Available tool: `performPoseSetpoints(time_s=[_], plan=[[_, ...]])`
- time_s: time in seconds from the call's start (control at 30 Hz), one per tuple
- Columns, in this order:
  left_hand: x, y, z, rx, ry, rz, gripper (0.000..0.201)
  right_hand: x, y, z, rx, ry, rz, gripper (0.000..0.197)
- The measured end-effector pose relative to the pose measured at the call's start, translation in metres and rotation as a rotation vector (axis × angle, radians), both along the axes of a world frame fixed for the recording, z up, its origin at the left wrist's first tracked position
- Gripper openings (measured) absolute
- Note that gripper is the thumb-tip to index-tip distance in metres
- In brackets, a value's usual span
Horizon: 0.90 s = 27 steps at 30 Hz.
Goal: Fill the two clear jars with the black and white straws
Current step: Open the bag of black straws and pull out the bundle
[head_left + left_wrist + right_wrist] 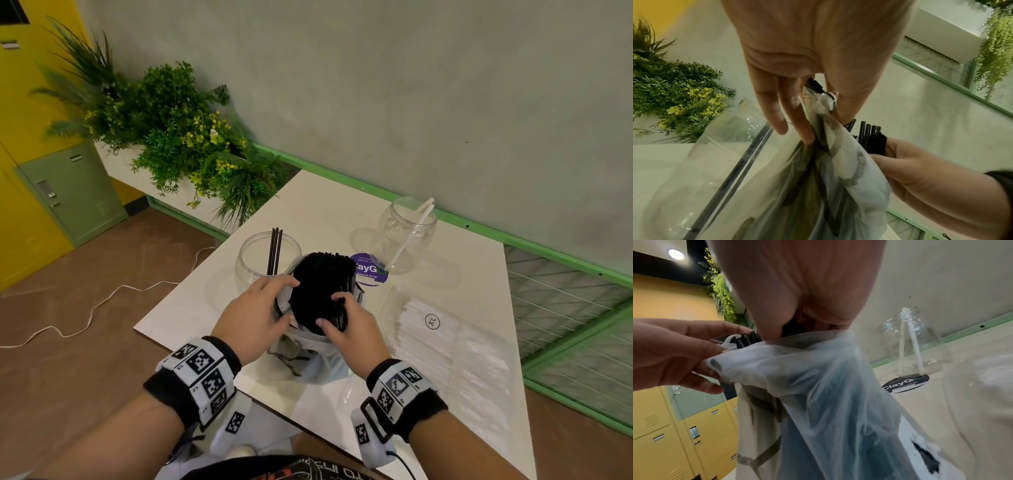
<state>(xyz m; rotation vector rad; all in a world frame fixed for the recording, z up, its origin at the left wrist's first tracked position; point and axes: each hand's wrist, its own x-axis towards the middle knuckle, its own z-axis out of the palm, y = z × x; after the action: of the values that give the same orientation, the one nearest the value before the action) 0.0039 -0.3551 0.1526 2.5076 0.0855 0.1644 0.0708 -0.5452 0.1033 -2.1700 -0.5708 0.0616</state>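
R hand [352,334] fingertips hidden among black straws [322,291]

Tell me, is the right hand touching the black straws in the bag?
Touching. In the head view the right hand has its fingers curled round some black straws standing in the plastic bag.

Staff break room: yellow lockers [30,192], "ClayGo" table sticker [371,270]

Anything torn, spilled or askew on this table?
Nothing spilled. The bag of black straws has a dark ragged patch low on its plastic, possibly a tear, though it could be print. Both jars stand upright.
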Motion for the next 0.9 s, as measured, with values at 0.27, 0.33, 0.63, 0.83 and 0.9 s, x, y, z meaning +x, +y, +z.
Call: performPoseSetpoints(time_s=[0.27, 0.33, 0.63, 0.83, 0.9], plan=[[-0.002, -0.002, -0.004, -0.036, -0.012, -0.007, 0.048, 0.013, -0.009, 0.014, 0.188, -0.100, -0.083, 0.063], [-0.003, -0.003, -0.004, -0.038, -0.017, -0.008, 0.048, 0.016, -0.010, 0.014, 0.153, -0.097, -0.069, 0.065], [-0.007, 0.001, -0.008, -0.074, -0.028, -0.024, 0.053, 0.020, -0.010, 0.010, -0.077, -0.417, -0.084, 0.053], [-0.009, 0.003, -0.009, -0.124, -0.018, -0.037, 0.056, 0.016, -0.015, 0.006, -0.180, -0.550, -0.136, 0.058], [-0.010, 0.003, -0.010, -0.158, -0.011, -0.036, 0.057, 0.005, -0.013, 0.012, -0.087, -0.601, -0.081, 0.047]])
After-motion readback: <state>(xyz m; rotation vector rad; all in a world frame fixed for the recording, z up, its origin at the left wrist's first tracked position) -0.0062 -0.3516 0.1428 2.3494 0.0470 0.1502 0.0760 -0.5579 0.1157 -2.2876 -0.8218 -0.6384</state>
